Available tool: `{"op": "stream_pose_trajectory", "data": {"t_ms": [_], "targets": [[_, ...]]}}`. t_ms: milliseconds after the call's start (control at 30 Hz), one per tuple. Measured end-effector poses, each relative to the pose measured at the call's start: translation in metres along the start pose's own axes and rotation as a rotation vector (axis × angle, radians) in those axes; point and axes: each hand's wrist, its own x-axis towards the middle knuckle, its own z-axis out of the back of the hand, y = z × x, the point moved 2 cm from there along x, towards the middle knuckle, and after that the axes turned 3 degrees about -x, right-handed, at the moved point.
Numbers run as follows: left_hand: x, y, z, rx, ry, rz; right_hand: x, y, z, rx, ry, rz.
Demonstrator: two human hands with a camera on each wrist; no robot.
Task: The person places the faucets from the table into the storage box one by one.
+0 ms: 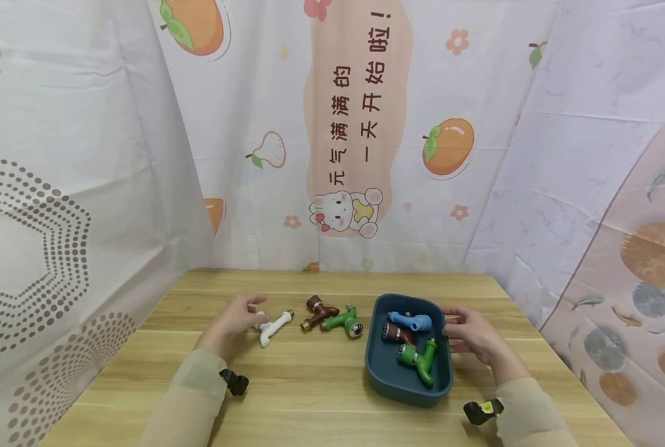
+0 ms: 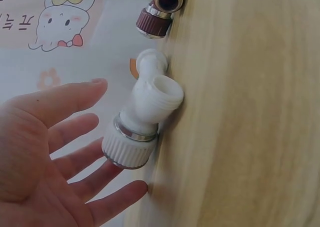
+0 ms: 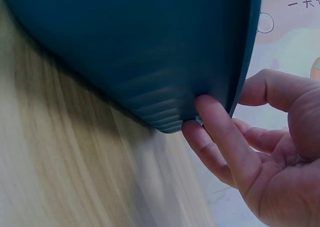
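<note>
Gripping rounded blue bin, right hand; left hand loosely spread, beside ribbed white tap

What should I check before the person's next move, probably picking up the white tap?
1. White tap lying on the table: ok.
2. Left hand near the white tap: ok, fingers spread beside its knob.
3. White tap gripped: not ok; the fingers have not closed round it.
4. Right hand steadying the blue bin: cannot tell; its fingers touch the bin's side, but how firmly is unclear.
5. Low path to the bin unobstructed: not ok; a brown tap and a green tap lie between, so lifting over them seems wise.
</note>
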Motion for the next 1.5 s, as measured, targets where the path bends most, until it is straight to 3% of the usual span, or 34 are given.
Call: {"op": "stream_pose_trajectory", "data": {"t_ms": [367,667,1000,1500], "targets": [[-0.005,0.004,-0.003,0.006,0.034,-0.027,-0.001,0.0,0.002,-0.006,0.002,0.015],[-0.008,0.006,-0.004,0.031,0.034,-0.021,-0.001,0.001,0.002,-0.012,0.003,0.015],[-0.01,0.006,-0.007,-0.027,0.032,-0.024,-0.001,0.002,0.001,-0.003,0.001,-0.012],[-0.011,0.009,-0.007,-0.015,0.024,-0.003,0.0,0.001,-0.001,0.001,-0.012,-0.015]]}}
